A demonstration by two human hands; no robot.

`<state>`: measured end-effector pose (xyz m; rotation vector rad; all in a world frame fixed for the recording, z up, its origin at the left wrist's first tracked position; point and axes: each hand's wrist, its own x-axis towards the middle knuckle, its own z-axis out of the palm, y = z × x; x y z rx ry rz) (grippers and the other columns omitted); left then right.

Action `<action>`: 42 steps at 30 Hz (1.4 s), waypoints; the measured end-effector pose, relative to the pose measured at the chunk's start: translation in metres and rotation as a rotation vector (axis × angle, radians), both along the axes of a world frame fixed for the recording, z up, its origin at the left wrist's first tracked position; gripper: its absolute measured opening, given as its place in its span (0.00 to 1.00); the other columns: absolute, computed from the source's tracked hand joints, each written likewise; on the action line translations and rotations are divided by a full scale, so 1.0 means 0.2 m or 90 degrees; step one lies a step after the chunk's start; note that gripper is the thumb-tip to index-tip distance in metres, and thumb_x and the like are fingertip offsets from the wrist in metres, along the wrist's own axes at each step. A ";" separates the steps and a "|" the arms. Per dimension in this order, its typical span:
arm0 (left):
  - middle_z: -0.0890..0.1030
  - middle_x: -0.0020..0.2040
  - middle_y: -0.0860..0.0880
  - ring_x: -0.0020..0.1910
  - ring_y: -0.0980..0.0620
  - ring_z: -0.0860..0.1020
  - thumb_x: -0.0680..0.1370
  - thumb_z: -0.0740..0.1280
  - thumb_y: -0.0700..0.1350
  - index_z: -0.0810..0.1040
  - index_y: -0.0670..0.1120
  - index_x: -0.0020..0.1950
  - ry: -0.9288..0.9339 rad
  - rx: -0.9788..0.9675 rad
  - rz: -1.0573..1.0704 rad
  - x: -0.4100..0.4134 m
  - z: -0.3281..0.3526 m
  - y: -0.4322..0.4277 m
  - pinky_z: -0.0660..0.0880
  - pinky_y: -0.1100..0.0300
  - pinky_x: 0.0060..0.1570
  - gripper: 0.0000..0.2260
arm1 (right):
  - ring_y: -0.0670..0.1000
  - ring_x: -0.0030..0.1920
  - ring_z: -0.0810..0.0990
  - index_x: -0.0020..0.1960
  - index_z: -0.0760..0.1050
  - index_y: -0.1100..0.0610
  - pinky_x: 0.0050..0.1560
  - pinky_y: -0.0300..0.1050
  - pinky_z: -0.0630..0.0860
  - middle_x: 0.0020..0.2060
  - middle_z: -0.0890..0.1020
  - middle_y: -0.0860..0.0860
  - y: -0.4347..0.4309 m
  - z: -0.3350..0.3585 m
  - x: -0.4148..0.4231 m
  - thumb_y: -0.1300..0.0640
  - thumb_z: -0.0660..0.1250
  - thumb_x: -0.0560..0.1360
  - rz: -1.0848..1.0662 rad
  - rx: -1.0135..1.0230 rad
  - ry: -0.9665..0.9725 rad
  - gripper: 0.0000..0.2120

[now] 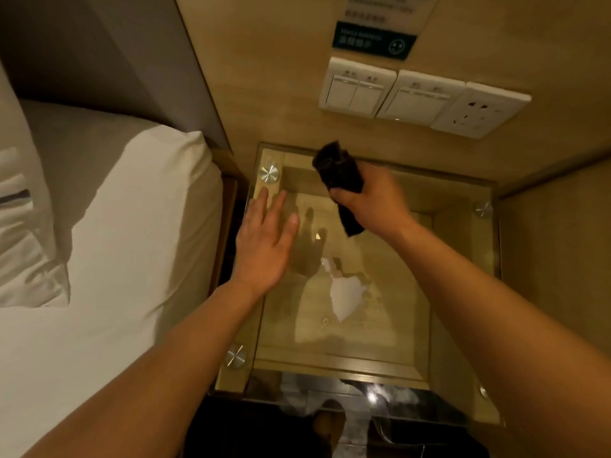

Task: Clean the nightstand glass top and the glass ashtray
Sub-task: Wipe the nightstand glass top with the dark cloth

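The nightstand's glass top (456, 276) fills the centre, held by round metal studs at its corners. My right hand (373, 200) grips a bunched black cloth (340, 173) above the far middle of the glass. Flat and with straight fingers, my left hand (264, 246) lies over the glass's left side, fingertips near the far left stud (268, 173). A bright white reflection (345, 295) shows in the middle of the glass. No ashtray is in view.
A bed with white sheets (115, 242) and a pillow (23, 209) stands close on the left. Wall switches (357, 87) and a socket (479, 110) sit on the wooden panel behind the nightstand. A wooden wall (562, 259) borders the right.
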<state>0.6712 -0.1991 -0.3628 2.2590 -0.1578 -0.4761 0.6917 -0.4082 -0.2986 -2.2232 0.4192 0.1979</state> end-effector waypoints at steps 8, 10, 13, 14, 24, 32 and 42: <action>0.35 0.86 0.49 0.84 0.49 0.33 0.84 0.37 0.66 0.35 0.54 0.85 -0.168 0.372 -0.256 0.06 -0.26 0.04 0.38 0.43 0.82 0.32 | 0.61 0.67 0.72 0.73 0.71 0.53 0.62 0.57 0.72 0.65 0.75 0.56 -0.02 -0.27 0.32 0.40 0.68 0.77 0.249 -0.484 0.009 0.29; 0.37 0.86 0.48 0.84 0.48 0.35 0.85 0.38 0.65 0.37 0.53 0.85 -0.193 0.383 -0.248 0.05 -0.29 0.05 0.39 0.42 0.83 0.32 | 0.61 0.68 0.70 0.76 0.69 0.52 0.66 0.59 0.69 0.68 0.73 0.56 -0.04 -0.33 0.26 0.35 0.65 0.77 0.262 -0.469 0.002 0.33; 0.38 0.86 0.47 0.84 0.47 0.35 0.85 0.39 0.64 0.37 0.52 0.85 -0.208 0.373 -0.251 0.04 -0.30 0.05 0.39 0.42 0.83 0.31 | 0.61 0.67 0.72 0.73 0.74 0.52 0.64 0.57 0.65 0.66 0.77 0.55 -0.12 -0.34 0.23 0.33 0.62 0.78 0.236 -0.432 -0.103 0.31; 0.37 0.86 0.47 0.84 0.47 0.35 0.85 0.38 0.64 0.36 0.52 0.85 -0.208 0.366 -0.253 0.05 -0.30 0.05 0.39 0.43 0.83 0.31 | 0.61 0.67 0.72 0.73 0.74 0.51 0.65 0.57 0.64 0.67 0.77 0.55 -0.14 -0.33 0.24 0.33 0.61 0.78 0.252 -0.427 -0.120 0.31; 0.40 0.86 0.45 0.85 0.47 0.36 0.86 0.40 0.64 0.39 0.51 0.86 -0.222 0.343 -0.241 0.05 -0.31 0.05 0.39 0.45 0.83 0.31 | 0.49 0.83 0.49 0.83 0.45 0.40 0.75 0.55 0.51 0.83 0.48 0.43 -0.19 -0.49 0.32 0.33 0.45 0.83 0.518 -0.468 -0.086 0.31; 0.41 0.87 0.45 0.85 0.46 0.38 0.86 0.41 0.64 0.41 0.50 0.86 -0.225 0.356 -0.240 0.05 -0.31 0.05 0.42 0.43 0.83 0.32 | 0.51 0.83 0.49 0.82 0.48 0.38 0.74 0.61 0.50 0.84 0.50 0.44 -0.18 -0.55 0.28 0.36 0.44 0.85 0.514 -0.511 -0.122 0.26; 0.41 0.87 0.46 0.85 0.47 0.37 0.86 0.40 0.64 0.41 0.50 0.86 -0.216 0.365 -0.243 0.05 -0.29 0.04 0.40 0.44 0.83 0.32 | 0.52 0.83 0.50 0.82 0.51 0.37 0.73 0.62 0.55 0.84 0.51 0.44 -0.18 -0.52 0.16 0.39 0.44 0.86 0.506 -0.448 -0.097 0.25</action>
